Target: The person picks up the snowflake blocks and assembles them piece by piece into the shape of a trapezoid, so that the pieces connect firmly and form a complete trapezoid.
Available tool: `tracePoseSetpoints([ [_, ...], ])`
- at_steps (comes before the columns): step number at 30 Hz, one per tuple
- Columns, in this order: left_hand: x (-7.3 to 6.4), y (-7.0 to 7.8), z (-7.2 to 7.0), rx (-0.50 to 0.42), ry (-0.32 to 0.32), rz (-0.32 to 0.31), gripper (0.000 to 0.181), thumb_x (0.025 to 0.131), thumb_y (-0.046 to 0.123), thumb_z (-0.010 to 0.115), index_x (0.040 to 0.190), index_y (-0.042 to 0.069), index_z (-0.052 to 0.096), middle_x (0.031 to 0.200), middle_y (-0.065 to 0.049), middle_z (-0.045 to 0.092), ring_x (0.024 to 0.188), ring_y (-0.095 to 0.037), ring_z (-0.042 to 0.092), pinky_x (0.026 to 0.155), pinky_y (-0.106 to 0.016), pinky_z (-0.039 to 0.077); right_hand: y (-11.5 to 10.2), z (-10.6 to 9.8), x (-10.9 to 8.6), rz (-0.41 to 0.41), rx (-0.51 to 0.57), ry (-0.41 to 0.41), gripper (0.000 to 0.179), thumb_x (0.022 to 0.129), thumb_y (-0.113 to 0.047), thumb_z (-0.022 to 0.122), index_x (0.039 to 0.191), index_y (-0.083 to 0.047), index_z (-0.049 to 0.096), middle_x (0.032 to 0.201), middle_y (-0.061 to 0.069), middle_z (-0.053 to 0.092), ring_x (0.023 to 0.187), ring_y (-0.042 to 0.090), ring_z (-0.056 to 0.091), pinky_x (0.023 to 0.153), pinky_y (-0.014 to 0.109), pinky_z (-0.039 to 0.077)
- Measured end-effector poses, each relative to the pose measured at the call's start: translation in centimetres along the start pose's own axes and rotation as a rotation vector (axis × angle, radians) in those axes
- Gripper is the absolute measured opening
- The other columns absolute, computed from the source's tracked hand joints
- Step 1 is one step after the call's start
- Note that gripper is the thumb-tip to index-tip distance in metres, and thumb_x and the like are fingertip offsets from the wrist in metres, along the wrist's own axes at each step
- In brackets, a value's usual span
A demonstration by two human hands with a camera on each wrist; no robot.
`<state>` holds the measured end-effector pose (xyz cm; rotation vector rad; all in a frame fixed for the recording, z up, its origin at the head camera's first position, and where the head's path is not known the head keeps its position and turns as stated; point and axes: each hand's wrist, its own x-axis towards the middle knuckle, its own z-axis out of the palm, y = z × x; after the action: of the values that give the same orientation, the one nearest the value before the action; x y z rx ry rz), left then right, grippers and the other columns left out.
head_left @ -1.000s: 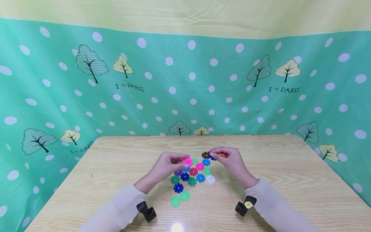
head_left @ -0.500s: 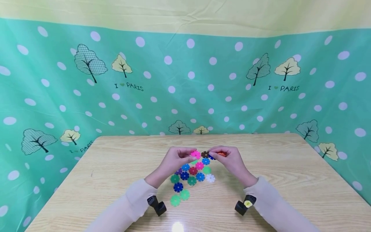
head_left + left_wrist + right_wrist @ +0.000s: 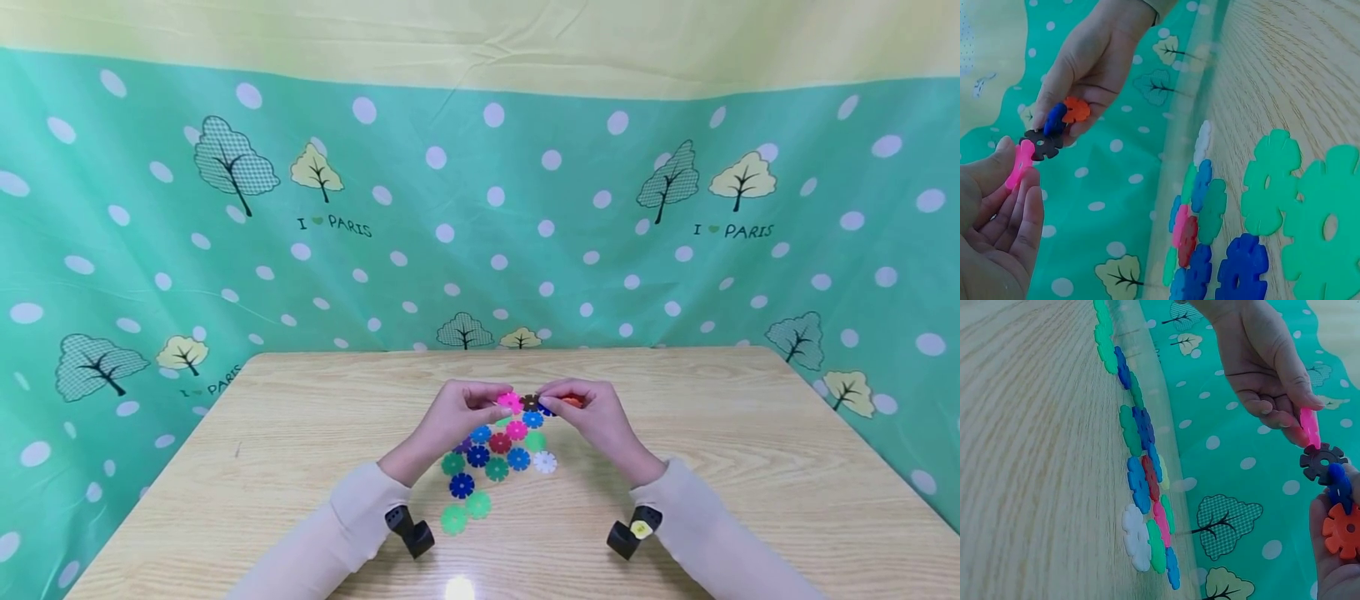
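Observation:
My left hand (image 3: 459, 412) pinches a pink interlocking disc (image 3: 1021, 164) between thumb and fingers, its edge upright. Facing it, my right hand (image 3: 591, 410) holds a short chain of discs with slotted rims: a dark brown one (image 3: 1324, 462), a blue one (image 3: 1339, 489) and an orange one (image 3: 1342, 531). Thumb and fingers grip around the blue disc, and the orange one lies against the palm side. The pink disc's edge meets the brown disc's rim, with the two set crosswise. Both hands are raised above the table in the wrist views.
Several loose discs lie flat below the hands on the wooden table (image 3: 300, 467), among them a white disc (image 3: 545, 462), a red disc (image 3: 500, 443) and two light green discs nearest the front, one light green disc (image 3: 453, 520) foremost. A patterned curtain (image 3: 480, 208) hangs behind.
My left hand has moved right and slightly away with the pink disc, bringing it from over the loose discs up to the brown disc. The right hand has stayed nearly still.

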<state>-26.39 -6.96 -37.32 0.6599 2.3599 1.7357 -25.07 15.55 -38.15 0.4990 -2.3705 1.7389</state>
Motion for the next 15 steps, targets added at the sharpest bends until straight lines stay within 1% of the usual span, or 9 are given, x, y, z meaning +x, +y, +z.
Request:
tracePoseSetpoints([
  [2,0.06,-0.03,0.05,-0.015,-0.009,-0.007,0.031,0.088,0.010,0.066,0.118,0.002,0.065,0.101,-0.011,0.071,0.086,-0.029,0.066,0.079,-0.050,0.053,0.10,0.02,0.02,-0.001,0.004,-0.007,0.014,0.087,-0.012,0.067,0.097,-0.003,0.073,0.105,0.012,0.069,0.092,0.015,0.066,0.076,0.023,0.054],
  [5,0.18,-0.16,0.14,-0.049,-0.023,-0.021,0.031,0.089,0.009,0.065,0.118,0.001,0.064,0.101,-0.012,0.071,0.088,-0.035,0.065,0.080,-0.046,0.054,0.07,0.05,0.00,0.012,-0.003,-0.018,0.016,0.087,-0.015,0.068,0.098,-0.005,0.073,0.104,0.011,0.070,0.090,0.017,0.067,0.077,0.023,0.054],
  [8,0.21,-0.24,0.30,-0.096,-0.029,-0.056,0.032,0.089,0.009,0.064,0.120,0.001,0.063,0.102,-0.012,0.070,0.092,-0.039,0.064,0.081,-0.043,0.054,0.12,0.14,-0.01,0.011,-0.007,-0.036,0.017,0.087,-0.017,0.068,0.099,-0.007,0.073,0.104,0.010,0.070,0.090,0.017,0.066,0.077,0.024,0.055],
  [11,0.14,-0.22,0.54,-0.150,-0.023,-0.105,0.033,0.089,0.010,0.064,0.121,0.001,0.062,0.103,-0.011,0.070,0.095,-0.037,0.064,0.083,-0.039,0.054,0.26,0.22,-0.04,-0.012,0.002,-0.055,0.016,0.086,-0.017,0.070,0.099,-0.008,0.073,0.104,0.008,0.070,0.092,0.018,0.066,0.079,0.026,0.055],
  [12,0.13,-0.20,0.64,-0.166,-0.018,-0.117,0.034,0.089,0.010,0.064,0.122,0.001,0.061,0.104,-0.011,0.070,0.095,-0.034,0.065,0.083,-0.037,0.054,0.30,0.24,-0.06,-0.018,0.003,-0.057,0.016,0.085,-0.017,0.070,0.098,-0.009,0.073,0.103,0.007,0.070,0.093,0.018,0.066,0.079,0.026,0.055],
  [15,0.09,-0.03,0.91,-0.201,-0.003,-0.130,0.034,0.090,0.009,0.063,0.122,-0.001,0.060,0.106,-0.013,0.069,0.094,-0.029,0.066,0.084,-0.034,0.054,0.30,0.26,-0.12,-0.039,0.011,-0.062,0.015,0.085,-0.017,0.071,0.097,-0.009,0.073,0.102,0.007,0.070,0.092,0.017,0.067,0.079,0.026,0.055],
])
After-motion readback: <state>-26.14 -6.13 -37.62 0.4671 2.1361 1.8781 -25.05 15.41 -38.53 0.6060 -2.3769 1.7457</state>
